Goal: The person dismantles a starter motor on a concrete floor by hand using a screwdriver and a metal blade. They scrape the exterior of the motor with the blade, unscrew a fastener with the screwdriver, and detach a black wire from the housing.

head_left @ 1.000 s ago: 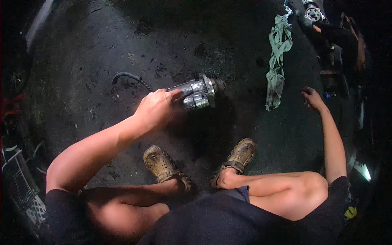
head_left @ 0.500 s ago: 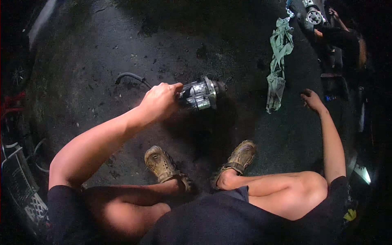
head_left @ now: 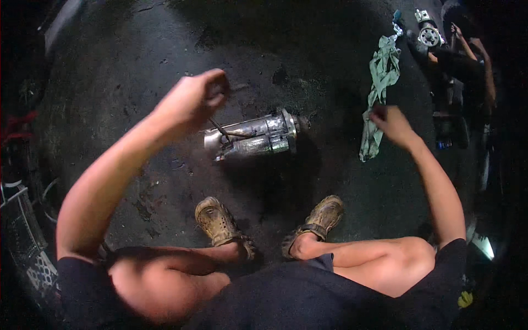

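Observation:
A silver starter motor [head_left: 258, 137], with a smaller cylinder along its body and a flange at its right end, lies on the dark floor in front of my feet. My left hand [head_left: 192, 99] is raised above its left end, fingers closed around a dark cable [head_left: 220, 129] that runs down to the motor. Part of the cable sticks out beyond the fingers, smeared by motion. Over to the right, my right hand [head_left: 395, 127] is at the lower part of a long, crumpled green cloth [head_left: 385, 71]. Its fingertips look curled but are dark and blurred, so a grip cannot be made out.
At the upper right another person's arm [head_left: 467, 49] is beside a metal part with a round pulley [head_left: 429, 37]. A light-coloured metal rack [head_left: 25, 220] stands at the far left. My clogs [head_left: 217, 220] are just below the motor.
My left hand has moved off the motor's left end, up and leftward, lifting the cable. My right hand has moved left, from the floor to the green cloth.

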### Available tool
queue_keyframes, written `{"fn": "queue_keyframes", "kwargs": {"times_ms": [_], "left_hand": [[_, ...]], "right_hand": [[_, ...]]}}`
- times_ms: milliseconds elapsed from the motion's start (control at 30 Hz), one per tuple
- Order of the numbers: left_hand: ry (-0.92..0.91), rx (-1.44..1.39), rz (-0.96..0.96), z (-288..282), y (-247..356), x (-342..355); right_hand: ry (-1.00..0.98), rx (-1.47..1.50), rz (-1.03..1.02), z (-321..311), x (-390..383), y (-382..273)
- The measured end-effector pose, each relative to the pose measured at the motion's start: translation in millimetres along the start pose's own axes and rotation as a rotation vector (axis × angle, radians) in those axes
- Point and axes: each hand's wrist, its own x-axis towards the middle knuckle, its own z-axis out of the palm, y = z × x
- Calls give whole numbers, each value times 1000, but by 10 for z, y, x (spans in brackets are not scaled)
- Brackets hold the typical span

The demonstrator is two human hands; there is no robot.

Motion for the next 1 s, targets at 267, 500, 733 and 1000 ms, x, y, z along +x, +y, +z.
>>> {"fn": "queue_keyframes", "kwargs": {"times_ms": [267,500,733,1000], "left_hand": [[423,-447,-520,-675,-412,-1366],[670,-658,-657,-188,-1089,-2503],[661,-609,-551,-288,-1092,-1925],[-35,-423,-292,-124,-780,-1280]], "right_hand": [[5,174,-614,449,433,-2329],[11,785,-334,1414,495,-3709],[223,561,-633,2051,-314,-3302],[302,559,-772,2411,-682,-3256]]}}
